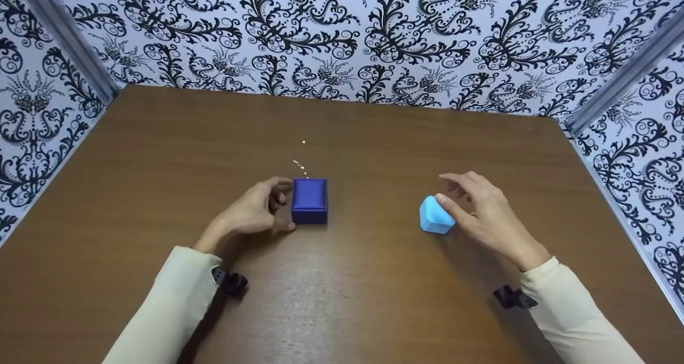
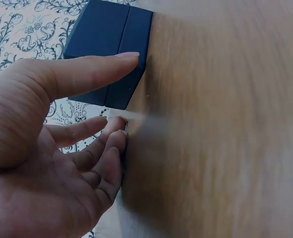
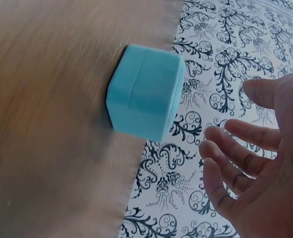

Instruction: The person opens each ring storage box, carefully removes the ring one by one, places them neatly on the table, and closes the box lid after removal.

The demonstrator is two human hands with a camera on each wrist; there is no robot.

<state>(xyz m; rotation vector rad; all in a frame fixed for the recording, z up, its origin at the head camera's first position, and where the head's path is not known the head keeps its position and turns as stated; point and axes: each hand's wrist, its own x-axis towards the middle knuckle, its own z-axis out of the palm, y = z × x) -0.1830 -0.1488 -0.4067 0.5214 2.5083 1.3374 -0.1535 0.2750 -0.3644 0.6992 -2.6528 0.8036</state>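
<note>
A dark blue ring-type box [image 1: 309,201], lid closed, sits near the middle of the table. My left hand [image 1: 256,206] is at its left side, thumb by the front corner and index finger by the back corner. In the left wrist view the straight thumb [image 2: 94,72] overlaps the box [image 2: 99,27], with the other fingers loosely bent below. To the right stands a closed light blue small box [image 1: 435,215]. Beside and over it my right hand [image 1: 483,214] hovers with spread, relaxed fingers. The right wrist view shows a gap between this hand [image 3: 255,158] and the box [image 3: 145,91].
Small gold glints [image 1: 300,166], like bits of a fine chain, lie on the brown wooden table [image 1: 363,284] just behind the dark blue box. Panels with a black-and-white scroll pattern [image 1: 331,43] enclose the table at the back and both sides.
</note>
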